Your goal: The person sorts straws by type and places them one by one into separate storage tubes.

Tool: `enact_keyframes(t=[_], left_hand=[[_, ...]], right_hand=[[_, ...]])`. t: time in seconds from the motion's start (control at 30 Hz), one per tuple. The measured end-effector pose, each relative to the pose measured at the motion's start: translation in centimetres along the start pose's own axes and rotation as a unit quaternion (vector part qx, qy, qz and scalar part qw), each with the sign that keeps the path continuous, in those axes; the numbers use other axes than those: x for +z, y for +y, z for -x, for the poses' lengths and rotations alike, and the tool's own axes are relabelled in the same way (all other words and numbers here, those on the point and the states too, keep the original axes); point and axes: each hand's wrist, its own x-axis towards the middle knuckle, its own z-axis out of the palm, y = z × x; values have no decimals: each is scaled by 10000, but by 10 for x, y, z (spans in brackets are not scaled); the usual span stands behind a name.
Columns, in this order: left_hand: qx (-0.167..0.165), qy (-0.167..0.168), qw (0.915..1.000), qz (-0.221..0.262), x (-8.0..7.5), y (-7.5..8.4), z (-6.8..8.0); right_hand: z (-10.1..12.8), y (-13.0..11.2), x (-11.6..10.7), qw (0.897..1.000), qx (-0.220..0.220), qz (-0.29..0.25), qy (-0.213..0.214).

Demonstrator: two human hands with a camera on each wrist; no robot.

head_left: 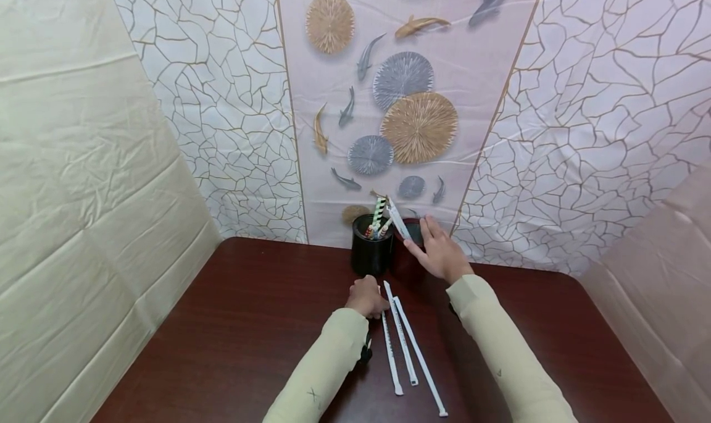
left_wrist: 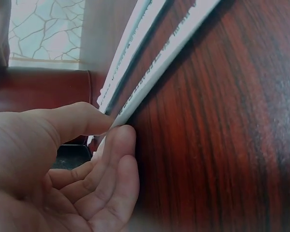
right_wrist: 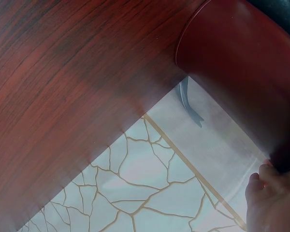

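Observation:
My left hand (head_left: 366, 296) pinches the far end of a white paper-wrapped straw (left_wrist: 154, 72) between thumb and fingers, low over the table. Two more wrapped straws (head_left: 402, 343) lie to its right. My right hand (head_left: 442, 253) holds the rim of a dark red cup (right_wrist: 237, 58), thumb on the near side and fingers along the right side. From that cup white wrapped straws (head_left: 397, 220) lean up to the left, close by the thumb. Left of it stands a black cup (head_left: 371, 256) with striped, coloured straws (head_left: 379, 212) poking out.
The dark wooden table (head_left: 250, 336) ends at a wall cloth (head_left: 222, 133) with gold crackle lines and a fish print, right behind the cups. Pale draped cloth (head_left: 83, 225) closes off both sides.

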Motion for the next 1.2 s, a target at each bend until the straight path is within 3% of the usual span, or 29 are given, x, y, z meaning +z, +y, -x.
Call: enact_keyframes(t=[0.17, 0.23, 0.47, 0.63, 0.77, 0.8, 0.93, 1.0, 1.03, 1.2], left_hand=[[43, -37, 10000, 16, 3, -8, -12], [108, 35, 9999, -36, 2, -8, -10], [306, 344, 9989, -10, -19, 10, 19], [485, 649, 9966, -152, -31, 15, 26], [845, 876, 9925, -143, -41, 16, 28], [1000, 948, 9904, -147, -36, 7, 13], [1380, 1093, 9843, -109, -49, 8, 13], [1532, 1138, 9816, -55, -56, 11, 15], [1556, 1127, 9814, -35, -67, 21, 33], [2000, 1362, 9702, -151, -83, 33, 41]], right_hand=[[0, 0, 0, 10000, 11, 0, -15], [0, 0, 0, 10000, 15, 7, -11], [-1, 1, 1, 10000, -6, 43, 23], [0, 0, 0, 10000, -7, 17, 6], [0, 0, 0, 10000, -20, 22, 25], [0, 0, 0, 10000, -19, 26, 23], [-1, 0, 1, 10000, -15, 24, 15], [-1, 0, 1, 10000, -15, 24, 20], [-1, 0, 1, 10000, -19, 23, 25], [-1, 2, 3, 10000, -28, 20, 32]])
